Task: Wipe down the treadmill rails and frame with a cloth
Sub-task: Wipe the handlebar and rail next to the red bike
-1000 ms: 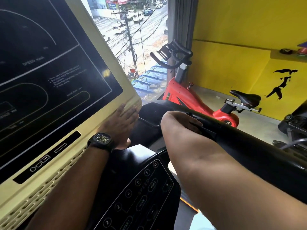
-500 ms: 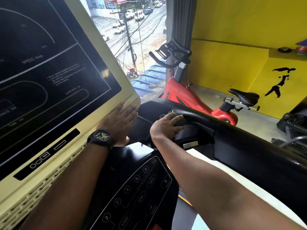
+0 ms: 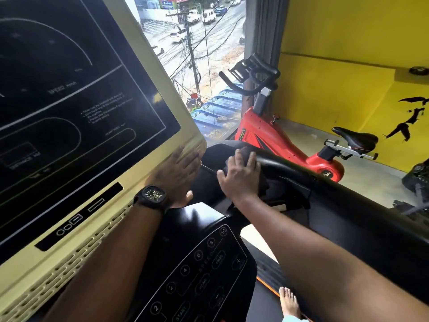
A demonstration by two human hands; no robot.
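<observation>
- Now the right grip [image 3: 239, 177] lies fingers spread over a dark crumpled cloth [image 3: 264, 185], pressing it onto the front bend of the black padded treadmill rail [image 3: 348, 205]. The thumb sticks out toward 9 o'clock, and nothing is pinched.
- A second ago this grip was wrapped round the rail's straight run, closer to the camera. Half a second ago it reached the bend, and it has since slid on toward 12 o'clock.
- That likely means the straight stretch, trailing off toward 4 o'clock, is already wiped. The bend and the frame beyond it are now in hand.
- The left grip [image 3: 178, 175], with a black wristwatch [image 3: 153, 195] on its wrist, stays flat with fingers together against the lower corner of the cream plastic console [image 3: 183, 117]. It sits at 9 o'clock of the cloth, apparently as a brace.
- The camera has drawn back a little, so a bare foot [image 3: 289, 300] now shows at 5 o'clock, beside the black keypad panel [image 3: 197, 263].
</observation>
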